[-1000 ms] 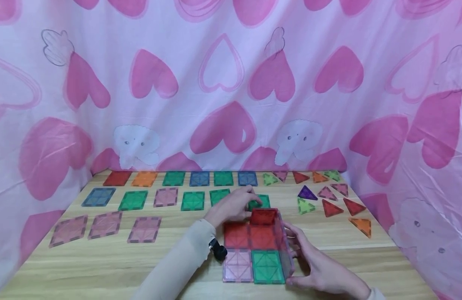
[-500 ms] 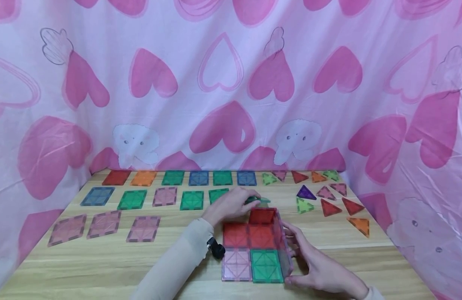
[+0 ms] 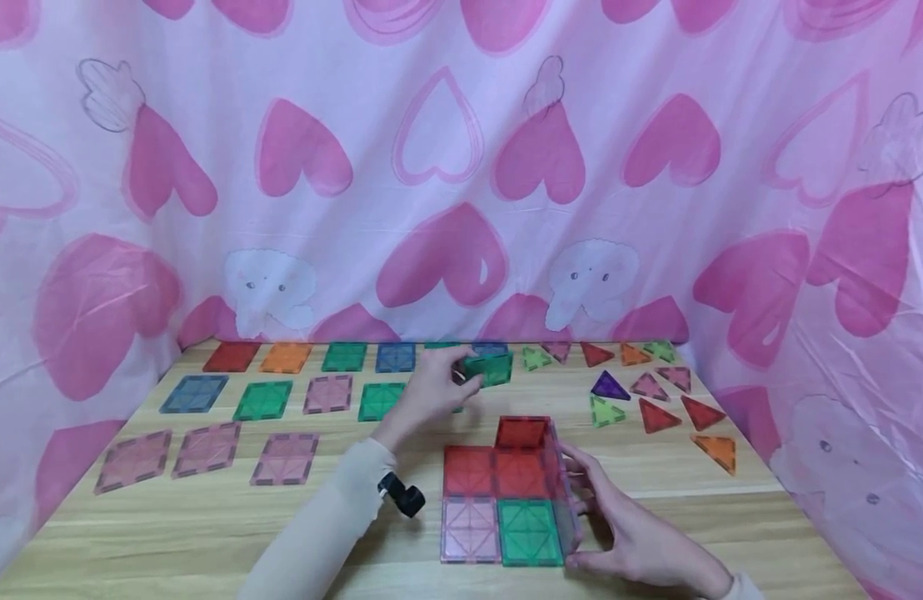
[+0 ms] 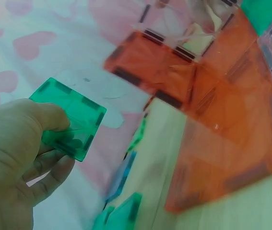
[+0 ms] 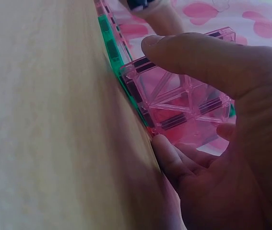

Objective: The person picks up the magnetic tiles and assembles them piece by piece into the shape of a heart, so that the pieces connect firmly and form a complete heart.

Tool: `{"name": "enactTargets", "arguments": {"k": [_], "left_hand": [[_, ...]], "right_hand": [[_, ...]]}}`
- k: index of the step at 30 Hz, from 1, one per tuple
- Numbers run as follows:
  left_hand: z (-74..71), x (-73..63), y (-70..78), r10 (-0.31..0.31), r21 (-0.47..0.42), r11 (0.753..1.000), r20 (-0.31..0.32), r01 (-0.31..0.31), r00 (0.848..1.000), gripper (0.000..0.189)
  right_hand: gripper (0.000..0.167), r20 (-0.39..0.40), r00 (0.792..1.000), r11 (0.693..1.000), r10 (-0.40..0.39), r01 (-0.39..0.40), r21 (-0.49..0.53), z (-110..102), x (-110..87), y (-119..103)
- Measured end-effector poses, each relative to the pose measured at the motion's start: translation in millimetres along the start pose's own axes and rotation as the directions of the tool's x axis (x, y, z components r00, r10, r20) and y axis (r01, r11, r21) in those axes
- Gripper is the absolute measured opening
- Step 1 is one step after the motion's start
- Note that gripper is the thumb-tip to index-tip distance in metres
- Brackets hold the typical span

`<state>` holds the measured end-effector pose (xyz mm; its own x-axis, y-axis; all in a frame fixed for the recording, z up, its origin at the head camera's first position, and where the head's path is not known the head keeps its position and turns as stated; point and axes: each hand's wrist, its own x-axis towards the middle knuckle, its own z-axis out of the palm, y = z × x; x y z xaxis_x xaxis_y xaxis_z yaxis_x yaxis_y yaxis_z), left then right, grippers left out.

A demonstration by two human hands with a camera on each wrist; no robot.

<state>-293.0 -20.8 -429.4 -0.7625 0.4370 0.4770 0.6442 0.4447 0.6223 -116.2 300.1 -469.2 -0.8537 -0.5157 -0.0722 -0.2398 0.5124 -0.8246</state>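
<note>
My left hand [image 3: 429, 392] pinches a green square magnetic tile [image 3: 491, 369] between thumb and fingers, raised beyond the build; the left wrist view shows the thumb across the tile [image 4: 88, 112]. The build's flat base has red tiles [image 3: 469, 472] behind, with a pink tile [image 3: 471, 531] and a green one [image 3: 531, 533] in front. A red tile [image 3: 523, 432] stands at its back. Along the right side rises a wall of pink tiles [image 3: 571, 508]. My right hand [image 3: 630, 537] holds that wall from outside, thumb at its near edge, fingers partly hidden behind it.
Loose square tiles lie in rows to the left and back, including pink [image 3: 285, 458], blue [image 3: 195, 393] and orange [image 3: 285, 357] ones. Several triangle tiles [image 3: 659, 416] are spread at the right. A heart-printed curtain [image 3: 461, 167] encloses the wooden table [image 3: 169, 550].
My left hand has lifted the green tile off the table, tipped it up and drawn it back and to the left. The right hand stays against the pink wall.
</note>
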Motion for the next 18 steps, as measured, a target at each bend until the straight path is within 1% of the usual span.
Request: {"name": "enactTargets", "arguments": {"k": [2, 4, 7, 8, 11, 15, 18], "left_hand": [[-8.6, -8.6, -1.7, -0.031, -0.011, 0.999, -0.012, 0.031, 0.999, 0.009], [-15.9, -19.0, -3.8, -0.054, 0.003, 0.999, -0.014, 0.054, 0.998, 0.01], [-23.4, -34.9, -6.7, -0.082, 0.036, 0.996, 0.016, 0.081, 0.997, 0.018], [-24.8, -39.6, -8.3, -0.084, 0.045, 0.996, 0.03, 0.082, 0.996, 0.016], [-26.3, -51.0, -11.1, -0.107, 0.043, 0.994, 0.078, 0.104, 0.991, 0.013], [-23.6, -60.6, -14.7, -0.129, 0.026, 0.992, 0.136, 0.126, 0.982, 0.015], [-21.6, -65.4, -17.5, -0.114, 0.031, 0.993, 0.168, 0.111, 0.979, 0.017]], "right_hand": [[0.129, -0.002, 1.0, 1.0, -0.001, 0.001, -0.004, 0, 0.2, 0], [0.129, 0.0, 1.0, 1.0, -0.002, 0.002, -0.002, -1, -0.1, 0], [0.127, 0.01, 1.0, 1.0, 0.008, -0.009, 0.015, -2, -1.3, 0], [0.127, 0.016, 1.0, 1.0, 0.015, -0.015, 0.027, -2, -1.7, 1], [0.123, 0.026, 0.999, 0.999, 0.022, -0.023, 0.048, -4, -2.3, 2], [0.122, 0.025, 1.0, 0.999, 0.019, -0.02, 0.05, -3, -1.1, 3], [0.122, 0.03, 0.999, 0.999, 0.01, -0.012, 0.052, -1, 1.6, 2]]}}
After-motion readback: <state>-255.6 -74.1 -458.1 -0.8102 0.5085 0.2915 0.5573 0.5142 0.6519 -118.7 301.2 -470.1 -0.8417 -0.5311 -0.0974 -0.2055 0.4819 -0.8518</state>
